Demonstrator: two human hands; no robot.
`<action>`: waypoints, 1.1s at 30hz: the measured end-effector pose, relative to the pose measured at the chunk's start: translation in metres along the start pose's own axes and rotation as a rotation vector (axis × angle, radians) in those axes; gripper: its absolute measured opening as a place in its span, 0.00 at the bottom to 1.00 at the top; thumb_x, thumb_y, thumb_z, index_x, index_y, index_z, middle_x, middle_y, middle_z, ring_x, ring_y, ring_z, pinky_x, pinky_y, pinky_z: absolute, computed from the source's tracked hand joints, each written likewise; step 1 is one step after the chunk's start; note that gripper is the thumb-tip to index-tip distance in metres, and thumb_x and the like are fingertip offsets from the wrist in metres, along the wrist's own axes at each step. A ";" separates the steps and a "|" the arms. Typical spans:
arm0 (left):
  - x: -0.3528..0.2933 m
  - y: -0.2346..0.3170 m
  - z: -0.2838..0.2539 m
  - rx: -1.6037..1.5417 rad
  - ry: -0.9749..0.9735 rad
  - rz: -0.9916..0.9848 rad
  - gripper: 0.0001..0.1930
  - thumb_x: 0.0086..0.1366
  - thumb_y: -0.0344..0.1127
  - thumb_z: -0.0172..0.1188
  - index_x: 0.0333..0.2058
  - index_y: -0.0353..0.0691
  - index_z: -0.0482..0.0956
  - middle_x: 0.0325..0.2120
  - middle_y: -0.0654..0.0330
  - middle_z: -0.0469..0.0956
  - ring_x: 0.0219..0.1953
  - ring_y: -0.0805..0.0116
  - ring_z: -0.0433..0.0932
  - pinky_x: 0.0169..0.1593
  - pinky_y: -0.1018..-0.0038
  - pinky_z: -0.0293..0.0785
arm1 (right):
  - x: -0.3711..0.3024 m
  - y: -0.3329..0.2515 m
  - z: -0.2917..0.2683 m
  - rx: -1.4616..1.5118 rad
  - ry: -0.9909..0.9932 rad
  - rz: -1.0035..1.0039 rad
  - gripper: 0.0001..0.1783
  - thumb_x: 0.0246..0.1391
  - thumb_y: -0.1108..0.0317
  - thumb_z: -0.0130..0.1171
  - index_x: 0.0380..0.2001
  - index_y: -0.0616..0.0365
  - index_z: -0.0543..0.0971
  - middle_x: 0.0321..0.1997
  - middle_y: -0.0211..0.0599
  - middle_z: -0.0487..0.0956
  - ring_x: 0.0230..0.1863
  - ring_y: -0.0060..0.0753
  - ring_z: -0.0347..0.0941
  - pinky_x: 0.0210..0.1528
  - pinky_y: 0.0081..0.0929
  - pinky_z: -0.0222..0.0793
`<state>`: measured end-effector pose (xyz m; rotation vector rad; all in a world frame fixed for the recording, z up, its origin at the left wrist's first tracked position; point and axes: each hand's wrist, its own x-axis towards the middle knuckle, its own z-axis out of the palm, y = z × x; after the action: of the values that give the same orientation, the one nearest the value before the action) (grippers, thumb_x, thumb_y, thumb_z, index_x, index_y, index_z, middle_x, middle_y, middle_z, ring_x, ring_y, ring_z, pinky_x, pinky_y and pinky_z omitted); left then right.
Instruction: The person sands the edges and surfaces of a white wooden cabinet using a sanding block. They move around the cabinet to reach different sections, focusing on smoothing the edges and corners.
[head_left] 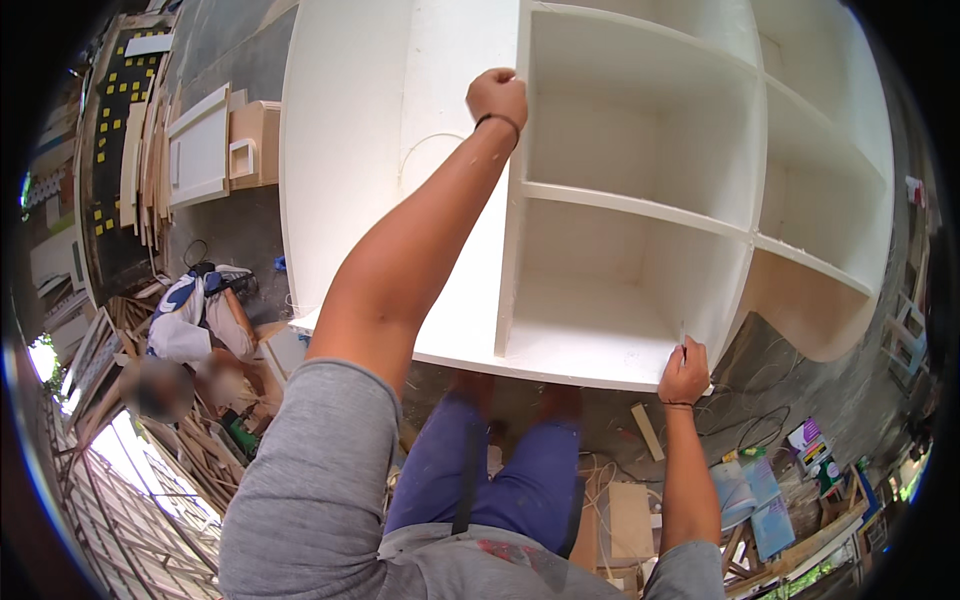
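Note:
A large white cabinet (640,208) with several open compartments lies before me. My left hand (497,97) is closed against the edge of its long upright divider (515,220), arm stretched far forward. Whatever those fingers hold, if anything, is hidden. Lower right, at the near corner of the closest compartment, my right hand (684,374) is closed around a thin, slim tool (683,330). Its tip points up and away from me; its exact kind is too small to tell.
A person (195,320) crouches on the left by stacked wood pieces. Beyond stands a wooden box unit (255,145) beside leaning boards (140,170). A loose wood strip (648,431), cables (765,428) and a purple-white package (810,443) lie on the floor at lower right.

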<state>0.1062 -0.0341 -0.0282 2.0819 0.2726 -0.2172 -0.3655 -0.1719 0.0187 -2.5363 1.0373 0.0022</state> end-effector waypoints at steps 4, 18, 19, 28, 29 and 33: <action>0.019 0.013 0.009 -0.049 0.002 -0.090 0.08 0.52 0.32 0.61 0.30 0.38 0.85 0.30 0.52 0.84 0.36 0.59 0.83 0.44 0.69 0.77 | 0.001 -0.004 0.004 -0.010 0.002 0.000 0.11 0.53 0.72 0.54 0.41 0.59 0.79 0.32 0.42 0.75 0.33 0.48 0.74 0.36 0.40 0.69; 0.064 -0.102 -0.210 0.714 0.437 0.749 0.31 0.53 0.45 0.71 0.53 0.42 0.71 0.51 0.55 0.73 0.55 0.53 0.70 0.57 0.59 0.67 | 0.028 -0.021 0.016 0.159 -0.059 -0.034 0.13 0.54 0.77 0.55 0.43 0.64 0.78 0.35 0.48 0.75 0.36 0.49 0.74 0.39 0.36 0.70; 0.082 -0.127 -0.250 0.913 0.554 0.643 0.35 0.55 0.51 0.69 0.57 0.44 0.67 0.54 0.54 0.71 0.59 0.53 0.68 0.58 0.59 0.67 | 0.044 -0.051 0.015 0.207 -0.086 -0.062 0.14 0.53 0.78 0.55 0.44 0.63 0.78 0.35 0.49 0.74 0.36 0.49 0.73 0.39 0.36 0.70; 0.123 -0.194 -0.346 1.088 0.069 0.258 0.28 0.66 0.49 0.57 0.57 0.38 0.62 0.35 0.41 0.81 0.39 0.41 0.81 0.40 0.52 0.78 | 0.346 -0.344 0.049 -0.164 -0.117 -0.951 0.20 0.48 0.77 0.54 0.43 0.47 0.81 0.36 0.39 0.77 0.43 0.44 0.75 0.45 0.39 0.74; 0.124 -0.194 -0.345 1.070 0.085 0.277 0.27 0.66 0.48 0.57 0.56 0.38 0.63 0.34 0.41 0.81 0.38 0.41 0.81 0.39 0.52 0.78 | 0.378 -0.368 0.055 -0.292 -0.064 -1.016 0.19 0.50 0.76 0.53 0.44 0.46 0.81 0.37 0.38 0.77 0.44 0.42 0.75 0.46 0.38 0.73; 0.128 -0.201 -0.341 1.017 0.110 0.350 0.25 0.66 0.46 0.57 0.54 0.37 0.64 0.32 0.41 0.81 0.34 0.41 0.81 0.35 0.52 0.79 | 0.435 -0.405 0.073 -0.871 -0.124 -1.046 0.18 0.53 0.74 0.53 0.44 0.43 0.82 0.39 0.35 0.79 0.45 0.37 0.76 0.48 0.38 0.71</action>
<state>0.1875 0.3727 -0.0579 3.1028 -0.1992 -0.0135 0.2332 -0.1771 0.0330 -3.4523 -0.5814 0.3775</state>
